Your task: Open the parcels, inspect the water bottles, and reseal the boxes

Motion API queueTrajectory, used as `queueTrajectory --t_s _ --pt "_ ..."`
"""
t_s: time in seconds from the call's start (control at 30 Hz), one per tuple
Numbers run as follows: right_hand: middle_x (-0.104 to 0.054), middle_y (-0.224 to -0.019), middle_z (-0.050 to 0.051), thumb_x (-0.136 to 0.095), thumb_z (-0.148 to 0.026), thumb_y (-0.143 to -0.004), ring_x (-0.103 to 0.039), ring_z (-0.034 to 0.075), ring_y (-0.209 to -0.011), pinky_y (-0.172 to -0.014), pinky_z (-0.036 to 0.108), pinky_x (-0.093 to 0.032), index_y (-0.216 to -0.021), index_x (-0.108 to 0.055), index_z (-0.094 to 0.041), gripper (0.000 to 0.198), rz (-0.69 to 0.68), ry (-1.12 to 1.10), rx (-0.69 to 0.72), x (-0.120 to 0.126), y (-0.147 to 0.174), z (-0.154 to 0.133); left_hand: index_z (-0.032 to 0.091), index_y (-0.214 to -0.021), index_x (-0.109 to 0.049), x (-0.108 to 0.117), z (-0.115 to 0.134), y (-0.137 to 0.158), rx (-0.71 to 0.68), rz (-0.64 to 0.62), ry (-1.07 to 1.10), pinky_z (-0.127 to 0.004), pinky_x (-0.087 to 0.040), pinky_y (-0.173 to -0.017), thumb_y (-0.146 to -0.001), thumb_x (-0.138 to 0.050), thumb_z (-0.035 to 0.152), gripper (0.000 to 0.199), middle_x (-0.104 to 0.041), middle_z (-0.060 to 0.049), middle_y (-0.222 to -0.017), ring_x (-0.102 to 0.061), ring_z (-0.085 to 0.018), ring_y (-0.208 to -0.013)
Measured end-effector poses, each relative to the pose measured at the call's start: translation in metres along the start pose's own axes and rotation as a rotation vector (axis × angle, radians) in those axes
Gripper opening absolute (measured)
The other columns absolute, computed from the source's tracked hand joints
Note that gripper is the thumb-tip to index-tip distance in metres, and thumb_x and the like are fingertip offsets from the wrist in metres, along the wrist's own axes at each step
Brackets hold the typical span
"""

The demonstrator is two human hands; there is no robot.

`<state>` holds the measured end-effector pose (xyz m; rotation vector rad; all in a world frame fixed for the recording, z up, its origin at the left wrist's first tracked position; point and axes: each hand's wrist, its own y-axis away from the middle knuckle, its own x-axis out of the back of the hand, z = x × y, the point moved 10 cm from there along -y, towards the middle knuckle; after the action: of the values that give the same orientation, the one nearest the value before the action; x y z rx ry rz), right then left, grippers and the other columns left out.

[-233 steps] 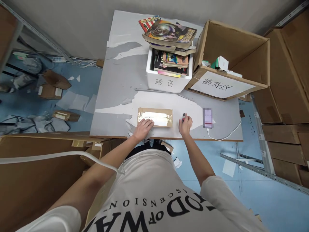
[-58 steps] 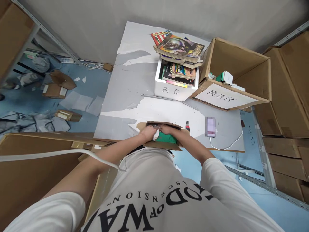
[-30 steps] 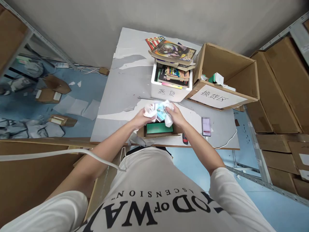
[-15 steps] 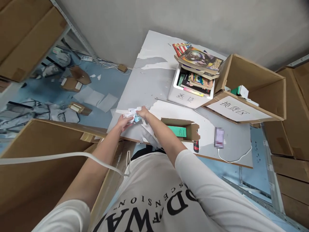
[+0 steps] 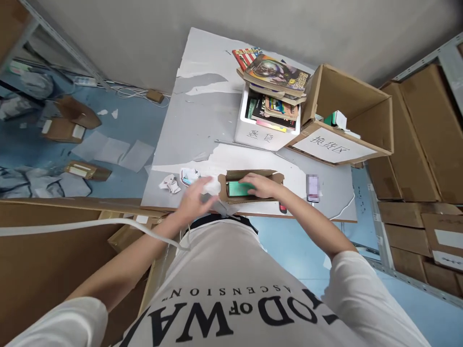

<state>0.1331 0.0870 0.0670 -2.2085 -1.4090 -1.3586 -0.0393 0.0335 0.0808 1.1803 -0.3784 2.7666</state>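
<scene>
Our left grip [image 5: 194, 201] is spread apart beside crumpled paper [image 5: 189, 176] on the surface [image 5: 202, 113]. Our right grip [image 5: 261, 186] is at the green box [image 5: 236, 189] inside the carton [image 5: 223, 189]; we cannot tell if it is clamped.

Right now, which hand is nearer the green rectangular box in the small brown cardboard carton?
Right: the right hand is over the green box; the left hand is just left of the carton.
</scene>
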Motion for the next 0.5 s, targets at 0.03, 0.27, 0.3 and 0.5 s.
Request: queueTrajectory --t_s 0.03,0.27,0.3,0.5 --pt "-0.055 -0.129 0.011 -0.063 -0.016 -0.077 -0.056 0.025 -0.115 -0.091 0.037 -0.048 -0.128 -0.054 -0.021 0.051 -0.071 0.064 0.0 -0.018 -0.008 0.005 0.02 -0.129 -0.047 -0.021 0.033 0.002 -0.133 -0.146 -0.025 -0.041 -0.036 -0.107 -0.082 -0.059 0.044 0.054 -0.059 -0.012 -0.124 -0.054 -0.025 -0.119" --pt "-0.042 -0.143 0.014 -0.062 -0.02 -0.079 -0.058 0.032 -0.113 -0.087 0.045 -0.05 -0.13 -0.05 -0.028 0.053 -0.361 0.471 -0.058 -0.104 -0.066 0.025 0.013 -0.101 -0.062 -0.129 0.068 -0.001 -0.175 -0.613 -0.418 -0.043 -0.039 -0.098 -0.082 -0.059 0.021 0.021 -0.07 -0.012 -0.09 -0.066 -0.025 -0.091" --pt "-0.044 -0.141 0.015 -0.061 -0.02 -0.08 -0.06 0.031 -0.109 -0.085 0.044 -0.05 -0.13 -0.049 -0.028 0.052 -0.358 0.496 -0.036 -0.107 -0.067 0.025 0.013 -0.101 -0.061 -0.133 0.064 -0.001 -0.161 -0.624 -0.425 -0.041 -0.04 -0.096 -0.083 -0.055 0.014 0.019 -0.07 -0.012 -0.088 -0.067 -0.023 -0.087" --pt "-0.043 -0.134 0.019 -0.063 -0.029 -0.077 -0.064 0.032 -0.098 -0.077 0.043 -0.051 -0.131 -0.044 -0.024 0.057 -0.39 0.58 0.058 -0.107 -0.056 0.023 0.013 -0.102 -0.061 -0.138 0.057 0.005 -0.15 -0.598 -0.429 -0.035 -0.046 -0.092 -0.082 -0.047 0.002 0.026 -0.071 -0.012 -0.083 -0.069 -0.021 -0.083"
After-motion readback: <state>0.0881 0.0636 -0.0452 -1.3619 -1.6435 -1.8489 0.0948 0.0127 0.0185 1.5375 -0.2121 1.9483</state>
